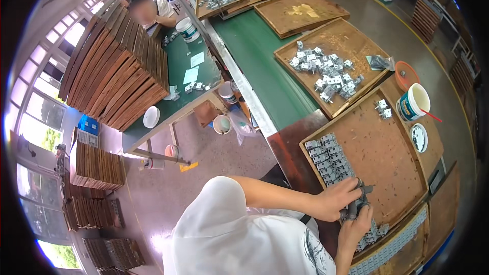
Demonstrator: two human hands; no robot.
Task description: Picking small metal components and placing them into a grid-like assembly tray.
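Note:
My left hand (337, 198) and my right hand (357, 228) meet over the near edge of a shallow wooden tray (379, 147). Dark coverings show on several fingertips. The fingers of both hands are bent inward and pressed close together, hiding whatever small piece is between them. Beside my left hand, rows of small grey metal block-shaped parts (326, 159) line the tray's left side. More grey parts (376, 235) lie just below my right hand. A small group of silvery parts (383, 109) sits at the tray's far end.
A second wooden tray (356, 35) beyond holds a heap of loose metal parts (328, 71). At right stand a white bucket (413, 101), its red stick, a white lid (418, 138) and an orange bowl (406, 75). Stacked trays (117, 66) rise at left near a person (165, 12).

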